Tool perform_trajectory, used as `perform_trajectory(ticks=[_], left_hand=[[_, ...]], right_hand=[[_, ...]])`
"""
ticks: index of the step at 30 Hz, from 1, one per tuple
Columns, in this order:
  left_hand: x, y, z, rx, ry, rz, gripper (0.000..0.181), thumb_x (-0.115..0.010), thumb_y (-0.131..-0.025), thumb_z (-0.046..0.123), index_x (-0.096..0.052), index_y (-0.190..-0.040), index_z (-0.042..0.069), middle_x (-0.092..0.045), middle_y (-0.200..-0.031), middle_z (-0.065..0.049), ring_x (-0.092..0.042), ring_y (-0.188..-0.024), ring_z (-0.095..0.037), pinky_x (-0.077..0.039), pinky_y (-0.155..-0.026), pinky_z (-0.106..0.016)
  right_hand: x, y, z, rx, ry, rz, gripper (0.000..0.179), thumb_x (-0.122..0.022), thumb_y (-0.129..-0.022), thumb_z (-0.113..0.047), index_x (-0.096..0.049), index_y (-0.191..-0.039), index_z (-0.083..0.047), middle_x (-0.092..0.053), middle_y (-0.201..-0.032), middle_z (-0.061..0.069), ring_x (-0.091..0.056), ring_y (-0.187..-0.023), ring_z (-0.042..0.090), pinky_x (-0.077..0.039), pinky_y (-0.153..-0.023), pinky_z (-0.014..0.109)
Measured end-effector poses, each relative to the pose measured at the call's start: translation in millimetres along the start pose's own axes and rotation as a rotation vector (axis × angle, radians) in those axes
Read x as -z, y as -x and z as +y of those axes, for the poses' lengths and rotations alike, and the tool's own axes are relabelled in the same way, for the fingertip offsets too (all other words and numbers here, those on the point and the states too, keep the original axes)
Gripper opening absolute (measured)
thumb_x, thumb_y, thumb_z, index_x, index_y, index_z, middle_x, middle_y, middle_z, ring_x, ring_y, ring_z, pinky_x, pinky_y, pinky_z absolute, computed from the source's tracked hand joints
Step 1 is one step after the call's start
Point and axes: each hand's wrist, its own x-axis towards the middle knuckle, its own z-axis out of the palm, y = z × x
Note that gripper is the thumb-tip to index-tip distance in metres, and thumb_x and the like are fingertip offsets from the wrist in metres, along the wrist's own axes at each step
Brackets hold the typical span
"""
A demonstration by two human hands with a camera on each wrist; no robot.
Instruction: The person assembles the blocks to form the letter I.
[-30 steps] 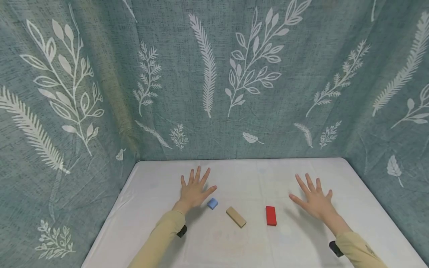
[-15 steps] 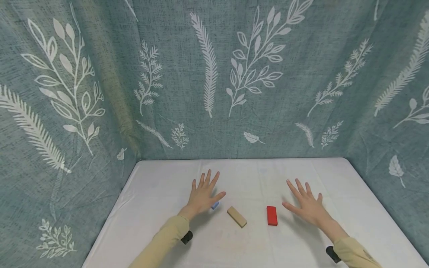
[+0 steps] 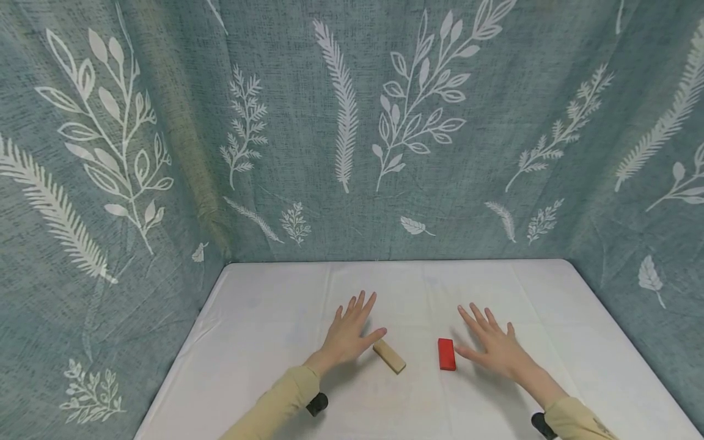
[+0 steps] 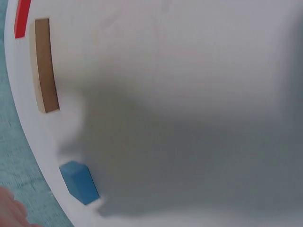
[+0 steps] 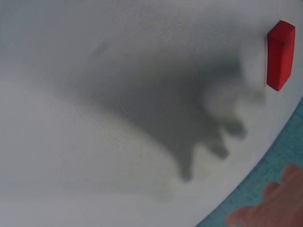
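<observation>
Fingers spread, my left hand [image 3: 346, 335] hovers over the table, its thumb near the far end of a tan wooden block [image 3: 389, 356]. A small blue block [image 4: 79, 182] shows in the left wrist view; in the head view that hand hides it. My right hand [image 3: 495, 344] is also held above the table with fingers apart, its thumb tip close to the right side of a red block [image 3: 447, 354]. Both hands hold nothing. The red block [image 5: 281, 56] stands at the right edge of the right wrist view, beyond the hand's shadow.
A white cloth covers the table [image 3: 407, 409]. Teal curtains [image 3: 352, 122] with white leaf prints hang behind and along both sides. Each sleeve has a dark wrist camera [image 3: 317, 404] under it.
Both hands have moved inward and slightly nearer: the left to the right, covering the blue block, the right to the left toward the red block. The tan and red blocks have stayed put.
</observation>
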Motion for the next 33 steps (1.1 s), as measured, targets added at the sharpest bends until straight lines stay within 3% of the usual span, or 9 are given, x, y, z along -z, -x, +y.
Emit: perform_trajectory(ticks=[16, 24, 33], left_hand=[[-13.6, 9.1, 22.5, 0.000, 0.145, -0.054, 0.084, -0.055, -0.090, 0.050, -0.020, -0.151, 0.004, -0.019, -0.157, -0.017, -0.018, -0.145, -0.036, -0.018, -0.118, -0.055], [-22.0, 18.6, 30.2, 0.067, 0.192, -0.054, 0.087, -0.061, -0.086, 0.050, -0.025, -0.149, 0.004, -0.026, -0.156, -0.015, -0.028, -0.142, -0.034, -0.031, -0.112, -0.058], [-30.1, 28.8, 34.3, 0.128, 0.229, -0.008, 0.087, -0.068, -0.082, 0.047, -0.035, -0.142, -0.006, -0.040, -0.146, -0.023, -0.041, -0.134, -0.037, -0.039, -0.107, -0.053]], right_hand=[[0, 0.8, -12, 0.065, -0.146, -0.060, 0.082, -0.061, -0.085, -0.054, -0.025, -0.151, -0.020, -0.026, -0.155, 0.015, -0.022, -0.141, 0.046, -0.013, -0.101, 0.079], [-1, 0.5, -14, 0.071, -0.220, -0.118, 0.087, -0.062, -0.084, -0.055, -0.023, -0.152, -0.017, -0.027, -0.155, 0.017, -0.021, -0.142, 0.045, -0.014, -0.106, 0.076], [-4, -3.2, -17, 0.009, -0.263, -0.201, 0.093, -0.067, -0.080, -0.054, -0.023, -0.152, -0.016, -0.026, -0.155, 0.017, -0.022, -0.142, 0.042, -0.023, -0.112, 0.064]])
